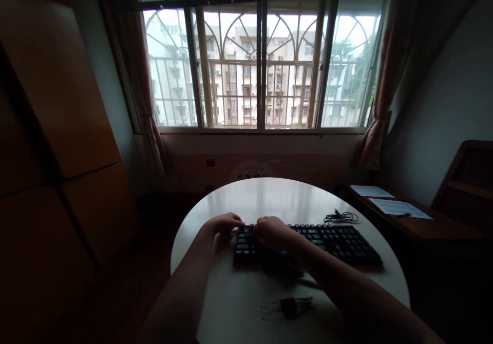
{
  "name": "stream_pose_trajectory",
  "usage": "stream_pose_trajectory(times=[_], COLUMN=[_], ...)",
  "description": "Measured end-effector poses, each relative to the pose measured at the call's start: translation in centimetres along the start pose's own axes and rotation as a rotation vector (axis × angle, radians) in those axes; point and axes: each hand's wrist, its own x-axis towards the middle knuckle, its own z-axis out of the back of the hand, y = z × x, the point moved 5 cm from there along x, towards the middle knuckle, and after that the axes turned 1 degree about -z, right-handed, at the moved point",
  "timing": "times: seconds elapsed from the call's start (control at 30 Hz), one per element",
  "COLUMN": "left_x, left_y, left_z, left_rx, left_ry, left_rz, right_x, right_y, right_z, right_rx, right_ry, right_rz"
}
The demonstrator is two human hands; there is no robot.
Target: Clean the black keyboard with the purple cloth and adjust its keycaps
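Observation:
A black keyboard point(346, 244) lies across the white round table point(269, 197). My left hand point(225, 223) is at the keyboard's upper left corner, its fingers pressed together against the edge. Over the keys at the left end, my right hand point(269, 231) is closed on a dark purple cloth point(287, 264). The cloth hangs over the keyboard's front edge, partly hidden by my right forearm.
Behind the keyboard sits a coiled black cable point(341, 216). A small black object with wire-like parts point(288, 307) lies near the front. Papers point(400, 208) rest on a wooden surface at the right, beside a chair point(468, 179).

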Motion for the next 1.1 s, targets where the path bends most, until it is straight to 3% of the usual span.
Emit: stream_pose_trajectory(times=[0.2,0.37,0.63,0.8,1.1], left_x=[-0.4,0.4,2.3,2.2,1.5], left_y=[-0.6,-0.4,-1.4,-2.3,-4.0], left_z=[-0.1,0.1,0.2,0.1,-1.4], left_rx=[0.014,0.109,0.425,0.516,0.53], left_ry=[-0.005,-0.07,-0.349,-0.494,-0.516], left_rz=[-0.016,-0.028,-0.185,-0.192,-0.297], right_x=[0.1,-0.2,-2.0,-1.9,-1.6], right_y=[0.6,0.7,-0.2,-1.0,-2.2], right_z=[0.6,-0.1,-1.7,-2.1,-3.0], right_rx=[-0.067,-0.069,-0.002,0.083,0.163], right_ry=[0.016,-0.026,-0.128,-0.178,-0.261], right_rz=[-0.044,-0.059,-0.08,-0.037,-0.031])
